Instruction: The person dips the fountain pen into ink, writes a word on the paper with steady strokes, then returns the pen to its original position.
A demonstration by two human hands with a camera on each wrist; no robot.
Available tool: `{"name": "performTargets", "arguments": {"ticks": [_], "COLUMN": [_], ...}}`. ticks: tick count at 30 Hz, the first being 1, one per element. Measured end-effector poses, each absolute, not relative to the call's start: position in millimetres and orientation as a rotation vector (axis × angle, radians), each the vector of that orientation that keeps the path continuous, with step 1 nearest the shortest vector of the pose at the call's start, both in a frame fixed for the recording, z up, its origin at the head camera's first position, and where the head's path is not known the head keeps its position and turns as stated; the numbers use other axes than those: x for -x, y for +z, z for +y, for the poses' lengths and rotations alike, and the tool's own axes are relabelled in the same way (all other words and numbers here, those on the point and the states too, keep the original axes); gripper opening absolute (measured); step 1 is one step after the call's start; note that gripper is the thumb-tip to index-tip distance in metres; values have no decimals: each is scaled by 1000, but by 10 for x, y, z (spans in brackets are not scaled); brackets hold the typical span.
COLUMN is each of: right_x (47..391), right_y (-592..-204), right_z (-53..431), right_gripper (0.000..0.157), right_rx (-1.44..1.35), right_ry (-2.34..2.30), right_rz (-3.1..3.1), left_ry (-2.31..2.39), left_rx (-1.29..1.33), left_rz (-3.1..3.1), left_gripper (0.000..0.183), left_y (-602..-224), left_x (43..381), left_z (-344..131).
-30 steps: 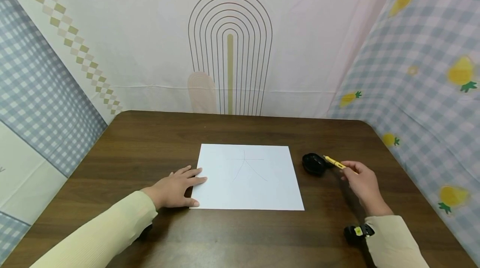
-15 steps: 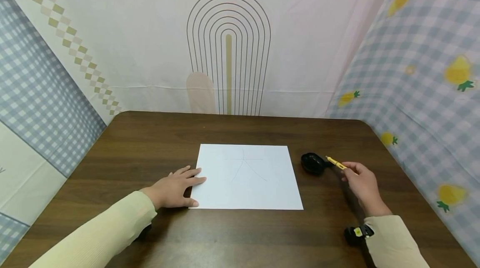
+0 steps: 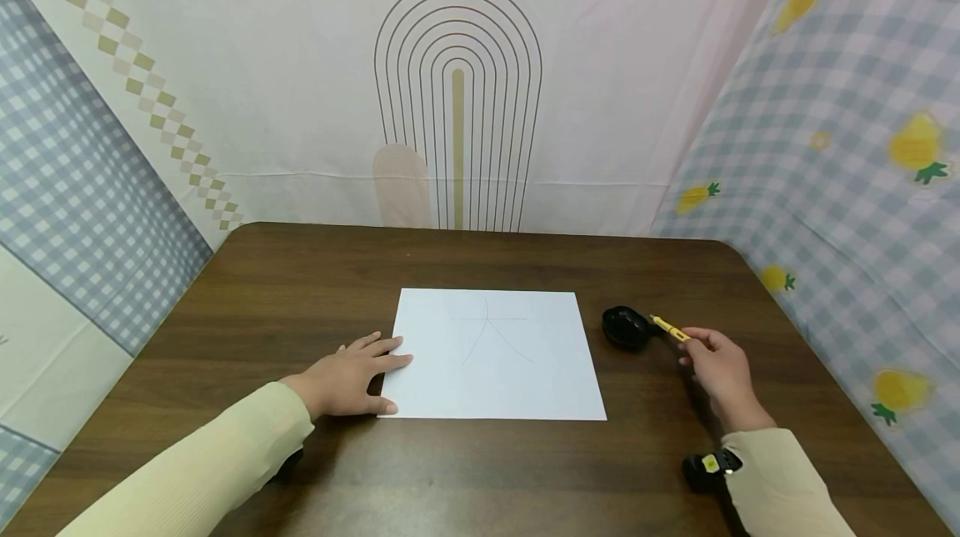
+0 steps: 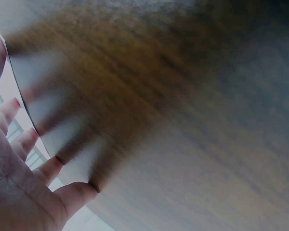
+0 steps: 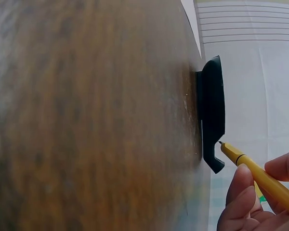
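Observation:
A white sheet of paper (image 3: 555,387) lies on the brown table, with thin pencil-like lines crossing and branching on its upper middle. My left hand (image 3: 345,378) rests on the sheet's left edge, fingers spread; in the left wrist view the fingertips of the left hand (image 4: 19,187) meet that edge. To the right, my right hand (image 3: 723,370) pinches a yellow pen (image 3: 667,327) between thumb and fingers. Its dark tip points left at a black spoon-shaped dish (image 3: 625,328). The right wrist view has the pen (image 5: 260,175) tip close to the dish's short handle; I cannot tell whether they touch.
The brown table (image 3: 480,470) has rounded far corners. Behind it hangs a white cloth (image 3: 300,87) with arched lines, and a blue checked cloth (image 3: 840,187) with yellow fruit prints is at the right. A black wrist camera (image 3: 705,470) sits on the right wrist.
My right hand and the pen have shifted very slightly left and nearer to me. The left hand, paper and black dish stay where they were.

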State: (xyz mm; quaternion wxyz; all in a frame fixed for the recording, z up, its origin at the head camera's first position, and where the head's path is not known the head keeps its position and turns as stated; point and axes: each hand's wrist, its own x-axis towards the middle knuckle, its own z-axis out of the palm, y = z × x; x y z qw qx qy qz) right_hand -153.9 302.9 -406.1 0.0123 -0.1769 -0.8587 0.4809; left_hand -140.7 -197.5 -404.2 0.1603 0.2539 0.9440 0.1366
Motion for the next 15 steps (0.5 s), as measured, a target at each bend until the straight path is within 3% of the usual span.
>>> {"name": "performTargets", "arguments": {"ticks": [15], "right_x": [1554], "right_y": [-4090], "right_z": [3020], "right_gripper": [40], "right_rx": [616], "right_ry": [1531], "right_rz": [-2684], "left_ry": [386], "left_rx": [-729], "left_rz": [2701], "left_gripper": [71], "left_y": [-4042], "left_x": [1406], "left_z": [-1969]}}
